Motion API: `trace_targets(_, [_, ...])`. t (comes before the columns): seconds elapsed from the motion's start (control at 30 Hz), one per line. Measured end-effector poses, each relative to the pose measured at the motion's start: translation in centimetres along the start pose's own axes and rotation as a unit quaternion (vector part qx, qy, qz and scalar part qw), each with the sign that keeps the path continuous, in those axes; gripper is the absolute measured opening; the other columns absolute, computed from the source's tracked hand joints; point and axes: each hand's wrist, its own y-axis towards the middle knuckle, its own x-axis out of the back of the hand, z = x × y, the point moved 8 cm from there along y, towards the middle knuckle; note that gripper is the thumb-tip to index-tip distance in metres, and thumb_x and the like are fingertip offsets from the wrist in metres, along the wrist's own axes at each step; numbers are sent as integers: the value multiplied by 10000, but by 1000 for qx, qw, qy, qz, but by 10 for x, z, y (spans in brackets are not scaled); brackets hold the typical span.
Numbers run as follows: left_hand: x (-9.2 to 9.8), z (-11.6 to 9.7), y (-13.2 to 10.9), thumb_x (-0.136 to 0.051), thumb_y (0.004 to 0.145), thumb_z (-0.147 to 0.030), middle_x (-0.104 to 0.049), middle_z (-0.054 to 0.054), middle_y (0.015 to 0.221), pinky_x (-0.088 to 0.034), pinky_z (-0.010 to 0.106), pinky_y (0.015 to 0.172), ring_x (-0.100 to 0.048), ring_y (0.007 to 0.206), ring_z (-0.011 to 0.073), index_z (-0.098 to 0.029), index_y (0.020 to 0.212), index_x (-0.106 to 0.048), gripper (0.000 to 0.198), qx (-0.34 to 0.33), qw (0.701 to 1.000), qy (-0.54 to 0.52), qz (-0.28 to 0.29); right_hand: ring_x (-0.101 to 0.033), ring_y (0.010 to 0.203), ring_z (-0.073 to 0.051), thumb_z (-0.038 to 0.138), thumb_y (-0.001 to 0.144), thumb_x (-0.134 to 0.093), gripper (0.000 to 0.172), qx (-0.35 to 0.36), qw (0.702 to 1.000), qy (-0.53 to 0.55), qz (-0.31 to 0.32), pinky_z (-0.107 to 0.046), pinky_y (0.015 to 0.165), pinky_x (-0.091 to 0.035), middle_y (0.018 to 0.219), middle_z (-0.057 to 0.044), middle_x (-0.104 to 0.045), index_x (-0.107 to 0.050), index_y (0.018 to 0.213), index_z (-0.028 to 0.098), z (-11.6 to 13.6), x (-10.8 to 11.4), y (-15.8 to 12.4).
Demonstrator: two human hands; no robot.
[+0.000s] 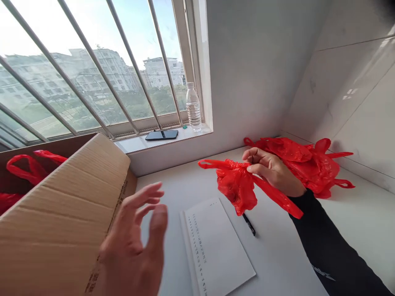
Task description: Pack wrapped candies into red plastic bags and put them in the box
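My right hand [271,170] pinches a small red plastic bag [237,187] at its gathered, knotted-looking neck, and the bag hangs above the white table with one handle to the left and another trailing right. Fingers apart and holding nothing, my left hand [138,242] is raised between the cardboard box and the notebook. An open notebook [219,246] with handwritten marks lies below the bag. Beside it is a black pen [249,225], its upper end hidden behind the bag.
A cardboard box [70,197] at the left holds red bags [27,170]. More red bags [308,164] are piled against the wall at the right. On the windowsill [135,144] are a phone [162,135] and a clear water bottle [194,109]. Metal bars cross the window.
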Motion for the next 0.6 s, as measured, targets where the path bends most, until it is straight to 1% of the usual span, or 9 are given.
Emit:
trace_targets(0.1, [-45, -6, -6, -530, 1039, -323, -531, -12, 1459, -468, 433, 1083, -519, 1317, 230, -421, 1364, -582, 343, -48, 986, 18, 156, -542, 790, -125, 215, 928, -621, 71, 11, 991, -3, 130, -257, 709, -473, 907, 20, -565, -614, 991, 245, 7, -38, -14])
trace_targets(0.17, [-71, -2, -13, -483, 1059, -257, -478, 2, 1539, -396, 466, 1146, -381, 1435, 239, -391, 1454, -517, 419, -62, 966, 26, 250, -564, 809, -138, 240, 951, -618, 42, 22, 982, -10, 188, -283, 729, -495, 948, 1, -590, -621, 993, 239, 9, -55, -21])
trace_targets(0.23, [-88, 2, -19, -511, 1046, -216, -549, 8, 1485, -361, 463, 1165, -363, 1430, 238, -353, 1454, -524, 431, -67, 947, 16, 313, -585, 844, -155, 265, 965, -613, 48, 33, 974, -19, 224, -312, 759, -515, 978, -18, -607, -625, 998, 232, 10, -66, -25])
trace_targets(0.27, [-93, 2, -22, -530, 1037, -203, -618, 4, 1396, -373, 444, 1148, -420, 1370, 231, -345, 1415, -562, 405, -73, 939, 8, 336, -592, 867, -162, 274, 971, -609, 57, 38, 970, -24, 237, -326, 784, -523, 988, -25, -611, -627, 998, 227, 10, -70, -26])
trace_targets(0.33, [-99, 1, -26, -544, 1031, -195, -715, -14, 1130, -425, 398, 1063, -563, 1126, 202, -330, 1267, -653, 293, -79, 925, -9, 373, -605, 906, -172, 298, 983, -606, 84, 42, 963, -33, 264, -349, 842, -533, 998, -34, -622, -628, 1000, 219, 9, -77, -27])
trace_targets(0.4, [-101, -1, -29, -536, 1030, -197, -693, -27, 917, -460, 368, 941, -582, 881, 175, -296, 1109, -692, 200, -73, 915, -15, 397, -617, 935, -177, 331, 996, -601, 119, 45, 955, -53, 287, -366, 902, -531, 1018, -38, -637, -635, 1007, 218, 8, -79, -28])
trace_targets(0.43, [-100, -1, -30, -537, 1025, -198, -663, -27, 870, -464, 356, 881, -567, 821, 167, -279, 1047, -692, 176, -66, 914, -13, 401, -624, 952, -181, 352, 1001, -599, 137, 43, 953, -71, 293, -375, 936, -524, 1030, -37, -647, -644, 1019, 224, 6, -78, -28])
trace_targets(0.5, [-97, 1, -29, -542, 1013, -204, -620, -15, 894, -456, 327, 796, -558, 813, 161, -257, 974, -677, 150, -45, 918, -11, 394, -634, 1011, -199, 397, 1006, -593, 181, 28, 951, -125, 282, -389, 985, -506, 1066, -35, -670, -665, 1077, 248, 1, -71, -27])
trace_targets(0.6, [-93, 6, -25, -523, 1025, -248, -591, -4, 981, -442, 288, 720, -554, 802, 138, -231, 887, -634, 178, -2, 929, -15, 370, -621, 1104, -236, 480, 1004, -574, 265, -4, 952, -227, 205, -377, 929, -514, 1152, -41, -678, -671, 1164, 292, -5, -50, -24])
